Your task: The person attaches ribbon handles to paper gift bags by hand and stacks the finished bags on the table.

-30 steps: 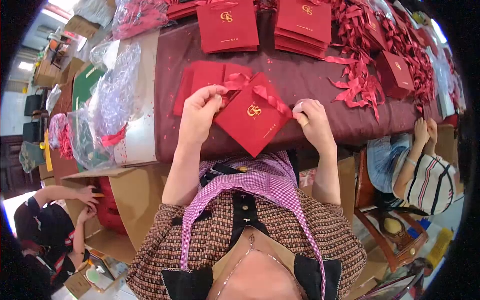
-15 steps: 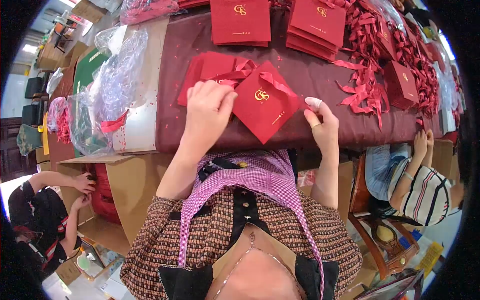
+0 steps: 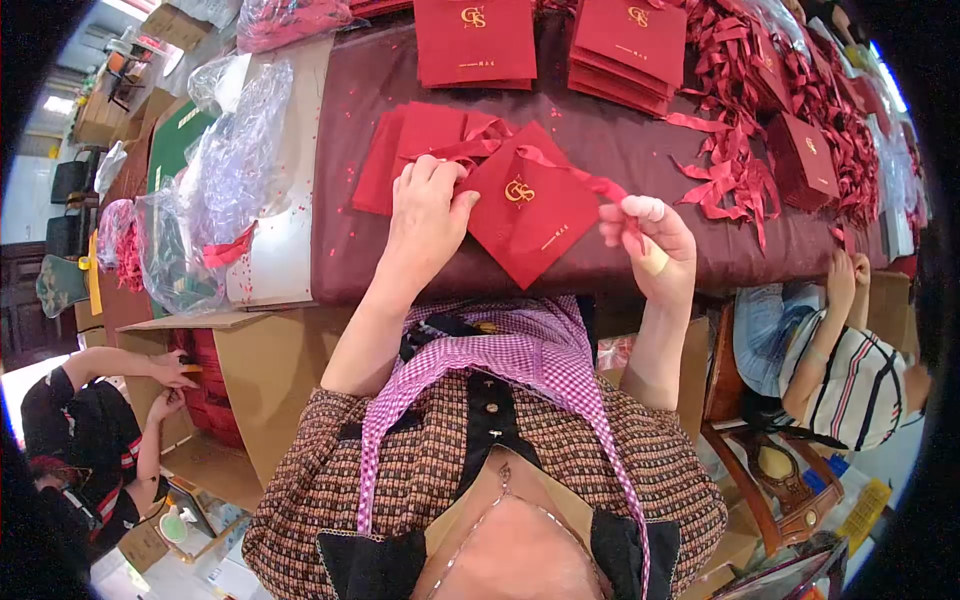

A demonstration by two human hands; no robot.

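Red square paper bag with gold letters (image 3: 530,235) lies turned like a diamond on the dark red tablecloth (image 3: 365,265), close to the front edge and between the person's two hands. Its left side lies over part of a fanned pile of flat red bags (image 3: 400,150). The left hand (image 3: 425,220) is curled narrow at the bag's left corner, with the thumb close to the fingers; I cannot tell what is pinched there. The right hand (image 3: 660,250) holds the end of a thin, shiny red ribbon (image 3: 592,182) between thumb and fingers, off to the right of the bag. The ribbon goes from the top of the bag across to that hand. One right finger has a white wrap (image 3: 643,208), and a tan plaster (image 3: 655,260) is on the same hand. Two neat stacks of red bags with gold letters sit farther back. To the right is a big messy heap of red ribbons (image 3: 725,180). To the left is crumpled clear plastic (image 3: 245,140). At the right, another person in a striped top (image 3: 850,385) has both hands by the table edge.
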